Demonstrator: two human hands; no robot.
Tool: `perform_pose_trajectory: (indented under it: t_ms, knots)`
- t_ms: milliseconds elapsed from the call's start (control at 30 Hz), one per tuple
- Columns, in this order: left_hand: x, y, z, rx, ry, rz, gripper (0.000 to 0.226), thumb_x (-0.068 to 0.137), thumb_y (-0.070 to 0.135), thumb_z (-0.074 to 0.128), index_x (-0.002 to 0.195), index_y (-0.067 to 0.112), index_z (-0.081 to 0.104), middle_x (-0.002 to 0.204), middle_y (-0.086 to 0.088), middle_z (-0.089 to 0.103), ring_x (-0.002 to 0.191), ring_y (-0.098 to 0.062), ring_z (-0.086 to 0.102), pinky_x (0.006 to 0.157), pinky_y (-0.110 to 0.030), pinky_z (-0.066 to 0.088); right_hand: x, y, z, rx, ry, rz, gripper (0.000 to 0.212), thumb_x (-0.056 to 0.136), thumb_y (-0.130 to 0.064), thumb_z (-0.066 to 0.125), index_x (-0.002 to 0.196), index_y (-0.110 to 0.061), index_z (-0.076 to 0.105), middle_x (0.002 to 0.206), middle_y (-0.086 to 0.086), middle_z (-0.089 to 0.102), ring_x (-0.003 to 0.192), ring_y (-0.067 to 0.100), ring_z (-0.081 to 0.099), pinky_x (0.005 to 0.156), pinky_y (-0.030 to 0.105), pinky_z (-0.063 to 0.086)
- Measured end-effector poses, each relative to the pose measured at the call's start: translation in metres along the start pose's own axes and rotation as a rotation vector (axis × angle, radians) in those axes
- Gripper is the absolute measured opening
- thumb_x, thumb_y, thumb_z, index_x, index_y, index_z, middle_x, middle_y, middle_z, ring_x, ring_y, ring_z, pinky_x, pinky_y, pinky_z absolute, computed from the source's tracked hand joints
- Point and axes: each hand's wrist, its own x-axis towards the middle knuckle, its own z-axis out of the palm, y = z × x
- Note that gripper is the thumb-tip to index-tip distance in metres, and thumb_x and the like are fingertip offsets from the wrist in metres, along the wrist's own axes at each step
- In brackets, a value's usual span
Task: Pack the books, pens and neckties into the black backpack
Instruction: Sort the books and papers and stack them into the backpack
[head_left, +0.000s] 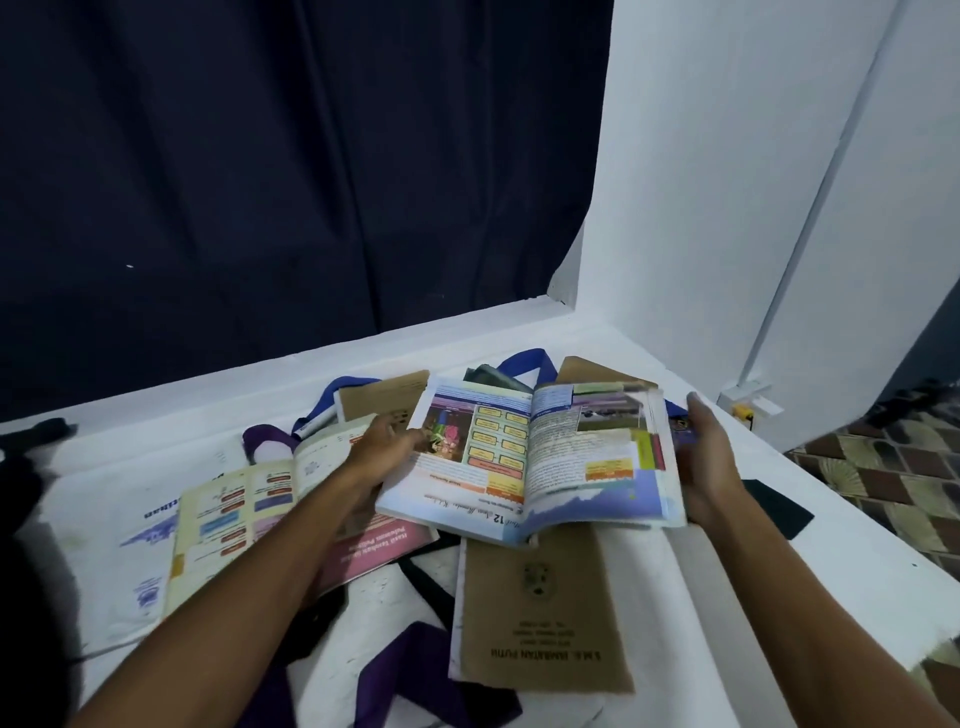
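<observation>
An open colourful textbook (524, 457) lies on top of the pile in the middle. My left hand (384, 441) holds its left edge, fingers under the page. My right hand (706, 457) grips its right edge with the stack of pages. A second open book (234, 514) lies to the left under my left forearm. A pink booklet (374, 551) and a brown-covered notebook (540, 613) lie beneath. Purple neckties (415, 670) and blue neckties (524, 361) stick out from under the books. A pen (317, 423) lies at the back left. The black backpack (31, 457) shows only partly at the far left.
Everything lies on a white surface (779, 561) that ends at a white ledge and a dark curtain (260, 182) behind. A white wall (727, 182) rises at the right. A black flat object (776, 506) lies by my right wrist. Patterned floor (893, 478) shows at the right.
</observation>
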Motion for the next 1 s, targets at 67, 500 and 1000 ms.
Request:
perform_pose_trajectory:
  t_ms: [67, 500, 1000]
  knots:
    - [0.012, -0.008, -0.002, -0.157, -0.034, -0.020, 0.076, 0.074, 0.061, 0.063, 0.133, 0.017, 0.044, 0.132, -0.008, 0.058, 0.109, -0.029, 0.063, 0.098, -0.046, 0.049, -0.008, -0.005, 0.019, 0.073, -0.060, -0.060, 0.060, 0.096, -0.057, 0.036, 0.131, -0.010, 0.052, 0.096, 0.010, 0.071, 0.088, 0.030, 0.068, 0.083, 0.043, 0.050]
    - [-0.017, -0.009, -0.008, -0.563, -0.283, -0.006, 0.054, 0.087, 0.075, 0.036, 0.119, 0.037, 0.057, 0.121, -0.008, 0.064, 0.101, -0.028, 0.067, 0.076, -0.043, 0.057, -0.015, 0.085, 0.101, -0.684, -0.264, -0.051, 0.050, 0.092, -0.065, 0.037, 0.117, -0.025, 0.057, 0.110, 0.008, 0.068, 0.089, 0.015, 0.068, 0.079, 0.031, 0.056]
    - [-0.020, 0.001, 0.004, -0.669, -0.472, -0.025, 0.089, 0.081, -0.019, 0.057, 0.150, 0.031, 0.033, 0.106, -0.013, 0.073, 0.089, -0.027, 0.072, 0.065, -0.036, 0.061, 0.020, 0.082, 0.067, -0.912, -0.109, -0.065, 0.047, 0.079, -0.016, 0.075, 0.124, -0.024, 0.064, 0.129, 0.006, 0.055, 0.103, 0.018, 0.055, 0.080, 0.027, 0.050]
